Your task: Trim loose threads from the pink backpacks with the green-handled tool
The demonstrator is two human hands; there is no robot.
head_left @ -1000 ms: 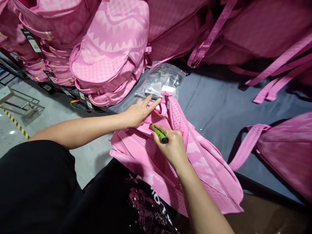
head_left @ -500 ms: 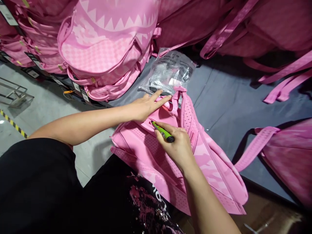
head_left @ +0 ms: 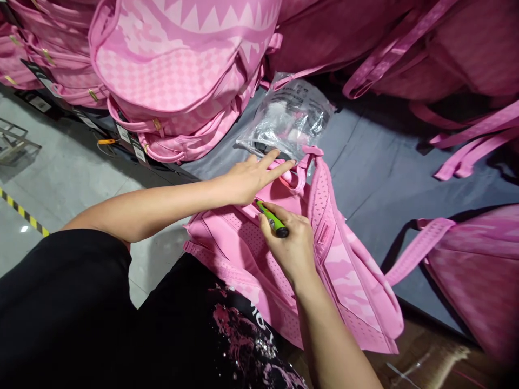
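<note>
Currently | left hand (head_left: 247, 178) fingers spread, pinning backpack (head_left: 348, 275) top | right hand (head_left: 290, 243) pinches green pen (head_left: 272, 219), tip at back panel | we judge work mid-step; we see no mark.

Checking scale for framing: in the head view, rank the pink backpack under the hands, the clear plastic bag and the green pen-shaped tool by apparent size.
Pink backpack, largest.
Clear plastic bag, farther off yet second.
Green pen-shaped tool, smallest, partly covered by the right hand.
</note>
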